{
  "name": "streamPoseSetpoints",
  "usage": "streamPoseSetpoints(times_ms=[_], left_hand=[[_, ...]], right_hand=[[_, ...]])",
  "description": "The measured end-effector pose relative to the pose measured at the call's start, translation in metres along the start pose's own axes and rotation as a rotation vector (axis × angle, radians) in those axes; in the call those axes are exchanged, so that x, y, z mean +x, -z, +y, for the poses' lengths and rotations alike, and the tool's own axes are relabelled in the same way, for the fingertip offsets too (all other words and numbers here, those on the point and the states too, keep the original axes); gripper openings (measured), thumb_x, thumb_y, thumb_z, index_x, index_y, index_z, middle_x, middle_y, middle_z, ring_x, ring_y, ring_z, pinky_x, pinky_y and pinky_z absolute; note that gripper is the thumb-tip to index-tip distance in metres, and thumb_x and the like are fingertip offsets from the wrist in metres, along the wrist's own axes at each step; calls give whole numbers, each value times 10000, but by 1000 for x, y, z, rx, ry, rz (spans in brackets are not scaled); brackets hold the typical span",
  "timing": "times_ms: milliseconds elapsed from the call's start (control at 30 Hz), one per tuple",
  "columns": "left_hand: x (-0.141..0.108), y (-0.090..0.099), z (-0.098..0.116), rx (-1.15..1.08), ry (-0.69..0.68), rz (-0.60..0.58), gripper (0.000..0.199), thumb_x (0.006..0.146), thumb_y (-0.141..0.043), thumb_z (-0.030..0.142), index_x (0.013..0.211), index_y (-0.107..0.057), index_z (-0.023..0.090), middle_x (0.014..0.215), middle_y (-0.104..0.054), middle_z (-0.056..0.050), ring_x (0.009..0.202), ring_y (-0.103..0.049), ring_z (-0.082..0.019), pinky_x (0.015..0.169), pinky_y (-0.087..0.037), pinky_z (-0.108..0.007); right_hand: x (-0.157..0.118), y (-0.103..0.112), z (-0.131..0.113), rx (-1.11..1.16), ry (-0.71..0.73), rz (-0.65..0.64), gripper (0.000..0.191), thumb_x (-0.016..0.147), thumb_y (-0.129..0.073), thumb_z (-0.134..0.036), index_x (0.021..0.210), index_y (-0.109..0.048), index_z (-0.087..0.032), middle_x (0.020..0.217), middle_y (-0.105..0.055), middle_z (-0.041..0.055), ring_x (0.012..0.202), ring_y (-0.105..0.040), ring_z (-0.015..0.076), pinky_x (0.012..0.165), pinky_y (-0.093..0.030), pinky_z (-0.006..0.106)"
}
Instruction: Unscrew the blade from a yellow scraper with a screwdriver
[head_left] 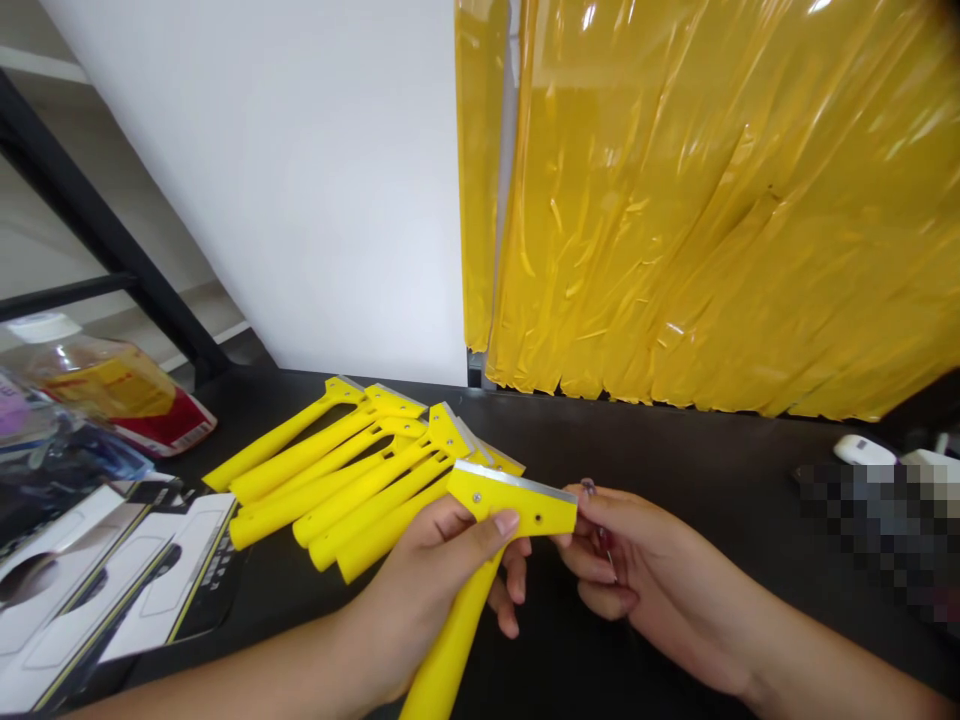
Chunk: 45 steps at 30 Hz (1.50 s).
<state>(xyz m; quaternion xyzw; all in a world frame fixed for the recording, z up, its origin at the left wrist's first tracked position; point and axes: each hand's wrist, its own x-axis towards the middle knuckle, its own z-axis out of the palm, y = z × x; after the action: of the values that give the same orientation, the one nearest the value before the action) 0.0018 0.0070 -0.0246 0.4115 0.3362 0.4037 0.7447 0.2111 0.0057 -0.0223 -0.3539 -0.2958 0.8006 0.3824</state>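
My left hand (442,575) grips a yellow plastic scraper (517,503) just below its head, thumb pressed on the front face. A thin metal blade runs along the head's top edge, and two small holes show in the face. My right hand (622,560) touches the right end of the scraper's head and pinches a small thin metal piece (589,488), too small to make out. Both hands hover over the black table (675,450). Behind my left hand lies a fanned pile of several identical yellow scrapers (352,465).
White-and-black packaging cards (112,590) lie at the left front. A plastic bottle with a yellow-red label (105,385) lies behind them. A yellow plastic curtain (712,200) hangs at the back right, a white wall at the back left. A white object (862,450) sits far right.
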Motion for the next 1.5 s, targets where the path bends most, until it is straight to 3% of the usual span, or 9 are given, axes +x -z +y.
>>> streamPoseSetpoints(times_ms=[367, 567, 667, 833, 1067, 1167, 1433, 1500], left_hand=[[2, 6, -2, 104, -58, -25, 289, 953, -700, 414, 902, -721, 131, 730, -641, -41, 629, -607, -142, 528, -564, -235], [1, 6, -2, 124, -58, -44, 321, 935, -716, 439, 985, -721, 122, 775, -679, -64, 645, -624, -156, 528, -567, -250], [1, 6, -2, 119, -59, -54, 311, 940, -715, 437, 962, -724, 128, 773, -679, -57, 654, -632, -152, 539, -570, -243], [1, 8, -2, 134, -28, -24, 298, 939, -729, 425, 969, -721, 129, 718, -686, -42, 592, -634, -131, 555, -561, -229], [0, 2, 3, -16, 178, -29, 292, 963, -703, 364, 1125, -770, 131, 1086, -739, -141, 800, -681, -175, 630, -615, -263], [1, 1, 3, -54, 219, 28, 295, 947, -725, 352, 1136, -771, 130, 1081, -745, -148, 808, -669, -174, 629, -617, -257], [-1, -1, -3, -23, 126, 90, 234, 902, -771, 347, 1043, -780, 160, 1071, -724, -96, 762, -670, -171, 610, -624, -281], [-2, 0, -4, 6, 133, 97, 252, 897, -774, 362, 1040, -778, 154, 980, -740, -91, 724, -671, -167, 601, -604, -265]], right_hand=[[-3, 2, -3, 75, -45, -69, 271, 1008, -624, -395, 909, -656, -144, 835, -542, 7, 606, -318, 65, 486, -169, 207], [-3, 1, -5, -97, 48, -98, 331, 1013, -602, -470, 961, -673, -151, 817, -530, 5, 593, -328, 71, 494, -175, 244], [-3, 1, -6, -131, 64, -100, 264, 979, -669, -406, 913, -658, -151, 803, -498, -8, 592, -322, 68, 496, -176, 248], [-6, 2, -11, -76, -45, -64, 187, 916, -763, -303, 935, -637, -166, 782, -443, -39, 586, -278, 52, 495, -140, 223], [-1, 6, -14, -273, 0, -8, 291, 910, -760, -422, 874, -616, -172, 749, -398, -53, 584, -218, 66, 497, -122, 249], [5, 8, -11, -338, 20, 18, 323, 893, -768, -467, 883, -624, -178, 728, -381, -61, 583, -225, 72, 495, -127, 255], [8, 6, -7, -540, 67, 79, 403, 909, -697, -591, 921, -644, -191, 668, -331, -78, 571, -228, 87, 494, -170, 259], [8, 6, -8, -627, 78, 96, 434, 928, -643, -636, 937, -643, -202, 653, -321, -82, 555, -228, 91, 486, -178, 259]])
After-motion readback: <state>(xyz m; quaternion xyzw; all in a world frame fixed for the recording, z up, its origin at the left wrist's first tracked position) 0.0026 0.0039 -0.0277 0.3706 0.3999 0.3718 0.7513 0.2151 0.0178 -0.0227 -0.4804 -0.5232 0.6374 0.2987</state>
